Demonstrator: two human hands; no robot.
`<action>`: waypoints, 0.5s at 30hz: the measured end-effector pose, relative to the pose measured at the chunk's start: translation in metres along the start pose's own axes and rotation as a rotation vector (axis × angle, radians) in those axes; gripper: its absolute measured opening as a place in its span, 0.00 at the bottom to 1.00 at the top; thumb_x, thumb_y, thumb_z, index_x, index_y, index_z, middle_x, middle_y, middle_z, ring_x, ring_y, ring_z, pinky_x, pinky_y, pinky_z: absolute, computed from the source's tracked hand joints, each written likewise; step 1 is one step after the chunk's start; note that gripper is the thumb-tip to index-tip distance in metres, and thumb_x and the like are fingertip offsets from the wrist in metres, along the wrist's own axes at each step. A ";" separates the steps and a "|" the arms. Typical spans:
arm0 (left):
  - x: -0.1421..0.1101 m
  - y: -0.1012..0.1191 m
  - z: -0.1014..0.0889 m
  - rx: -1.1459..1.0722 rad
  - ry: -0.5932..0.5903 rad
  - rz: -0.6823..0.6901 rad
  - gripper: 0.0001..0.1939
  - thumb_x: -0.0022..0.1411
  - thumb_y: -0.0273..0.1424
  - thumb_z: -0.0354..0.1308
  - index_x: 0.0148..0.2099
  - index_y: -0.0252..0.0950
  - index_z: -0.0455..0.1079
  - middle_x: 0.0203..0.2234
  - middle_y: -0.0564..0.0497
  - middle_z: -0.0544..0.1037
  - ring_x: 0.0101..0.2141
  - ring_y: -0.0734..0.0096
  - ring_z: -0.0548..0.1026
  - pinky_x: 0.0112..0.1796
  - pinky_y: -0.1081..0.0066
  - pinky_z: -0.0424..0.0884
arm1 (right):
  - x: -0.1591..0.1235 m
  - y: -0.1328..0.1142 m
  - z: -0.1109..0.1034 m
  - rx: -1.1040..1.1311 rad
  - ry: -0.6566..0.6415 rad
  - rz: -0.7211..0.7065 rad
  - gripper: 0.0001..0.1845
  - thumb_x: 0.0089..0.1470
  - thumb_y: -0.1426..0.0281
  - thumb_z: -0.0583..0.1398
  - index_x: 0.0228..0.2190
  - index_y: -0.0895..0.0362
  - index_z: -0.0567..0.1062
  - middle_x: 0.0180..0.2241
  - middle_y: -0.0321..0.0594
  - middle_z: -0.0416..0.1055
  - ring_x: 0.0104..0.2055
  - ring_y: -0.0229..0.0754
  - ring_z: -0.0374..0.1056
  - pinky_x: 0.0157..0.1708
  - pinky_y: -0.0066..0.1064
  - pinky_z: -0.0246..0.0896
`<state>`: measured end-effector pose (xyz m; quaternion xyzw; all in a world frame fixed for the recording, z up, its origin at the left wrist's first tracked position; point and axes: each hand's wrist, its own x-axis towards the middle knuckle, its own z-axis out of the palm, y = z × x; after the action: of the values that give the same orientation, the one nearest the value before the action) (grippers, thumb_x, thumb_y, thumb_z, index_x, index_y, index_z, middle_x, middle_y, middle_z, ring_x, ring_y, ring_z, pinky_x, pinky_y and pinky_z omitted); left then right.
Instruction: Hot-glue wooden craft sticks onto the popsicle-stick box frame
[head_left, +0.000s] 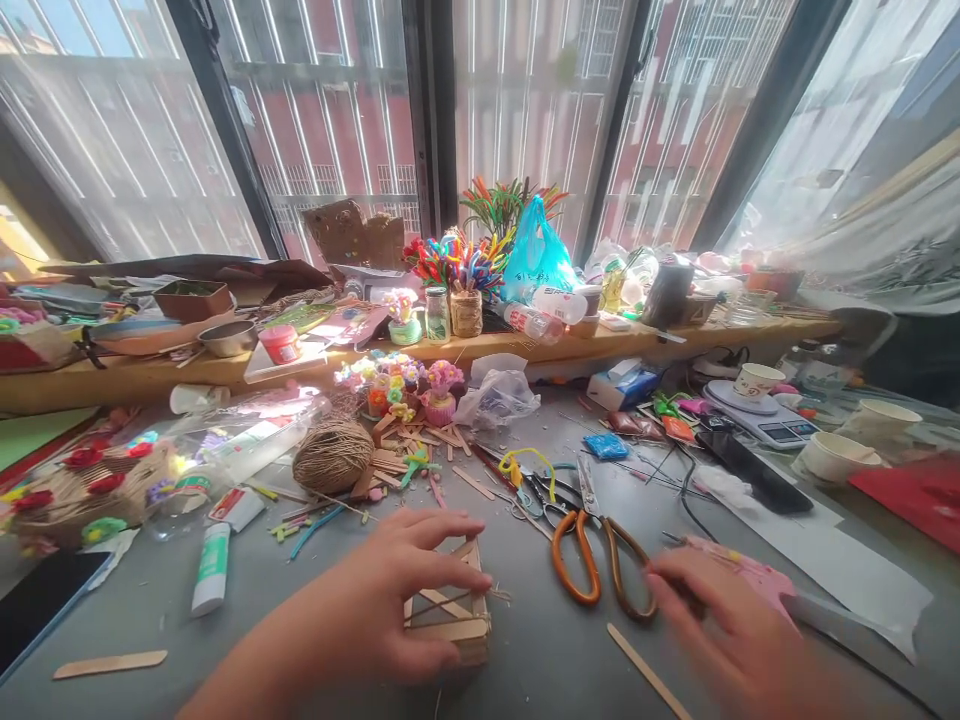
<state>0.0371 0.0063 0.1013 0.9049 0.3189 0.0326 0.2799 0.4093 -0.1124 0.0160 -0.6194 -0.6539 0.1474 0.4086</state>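
My left hand [390,590] grips a small box built of wooden craft sticks [471,632], its fingers over the top and its thumb at the near side. Twine is wound around the box, with a loose end sticking out at the right. My right hand [724,615] is blurred, with its fingers curled beside a pink glue gun [739,563]. Its fingertips are close to the brown-handled scissors [619,575]; whether they touch or hold anything is unclear. Between the hands, toward the front edge, lies a single craft stick [645,670].
A ball of twine [332,455] and a pile of craft sticks [397,445] lie behind my left hand. At left are a glue stick [211,568] and a phone [45,610]. A kitchen scale [761,412] carries a paper cup [757,380]. Crowded shelf [360,355] along the windows.
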 end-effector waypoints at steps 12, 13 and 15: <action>-0.002 0.005 0.002 0.009 0.047 0.050 0.30 0.53 0.38 0.77 0.59 0.57 0.80 0.70 0.52 0.70 0.68 0.42 0.68 0.67 0.48 0.64 | 0.037 -0.074 0.110 0.475 -0.347 -0.124 0.06 0.65 0.71 0.60 0.42 0.53 0.77 0.41 0.40 0.80 0.44 0.45 0.77 0.47 0.35 0.72; -0.002 0.005 0.002 0.004 0.051 0.051 0.30 0.53 0.38 0.77 0.59 0.57 0.81 0.70 0.52 0.71 0.68 0.42 0.68 0.68 0.48 0.64 | 0.036 -0.071 0.111 0.482 -0.338 -0.144 0.06 0.66 0.71 0.59 0.42 0.53 0.78 0.39 0.39 0.80 0.42 0.45 0.76 0.45 0.34 0.72; -0.001 0.006 0.004 -0.002 0.059 0.046 0.31 0.52 0.38 0.77 0.59 0.56 0.80 0.70 0.51 0.71 0.68 0.42 0.67 0.68 0.48 0.63 | 0.034 -0.067 0.113 0.473 -0.314 -0.198 0.07 0.67 0.72 0.58 0.40 0.52 0.77 0.35 0.38 0.78 0.38 0.43 0.74 0.40 0.31 0.70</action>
<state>0.0402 0.0003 0.1012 0.9103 0.3062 0.0661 0.2705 0.2856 -0.0583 0.0043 -0.4101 -0.7138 0.3492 0.4476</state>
